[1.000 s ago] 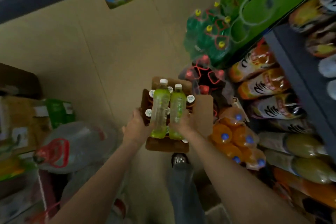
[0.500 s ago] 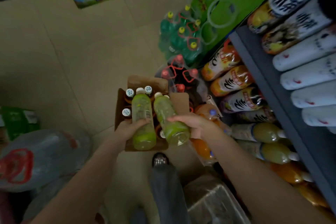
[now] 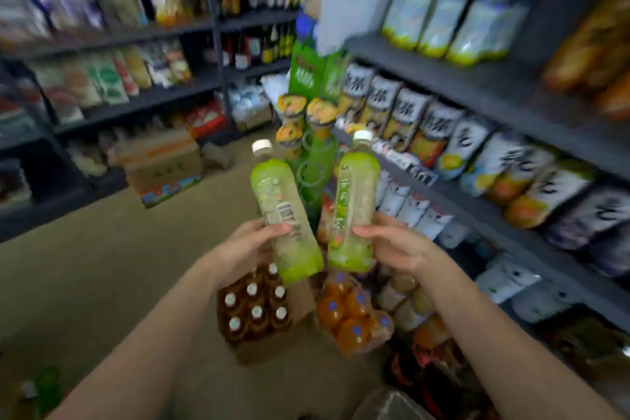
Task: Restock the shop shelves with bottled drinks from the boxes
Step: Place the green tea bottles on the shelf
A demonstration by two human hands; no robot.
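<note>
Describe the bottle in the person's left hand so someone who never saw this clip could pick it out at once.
Start at the open cardboard box of white-capped bottles on the floor. Just above it two green drink bottles are held up side by side. The left-hand bottle, gripped by the left hand, leans left and shows a white barcode panel, whereas the right-hand bottle shows green lettering.

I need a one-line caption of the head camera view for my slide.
Each hand, left hand and right hand, holds a green drink bottle, left bottle and right bottle, above the open box.
</note>
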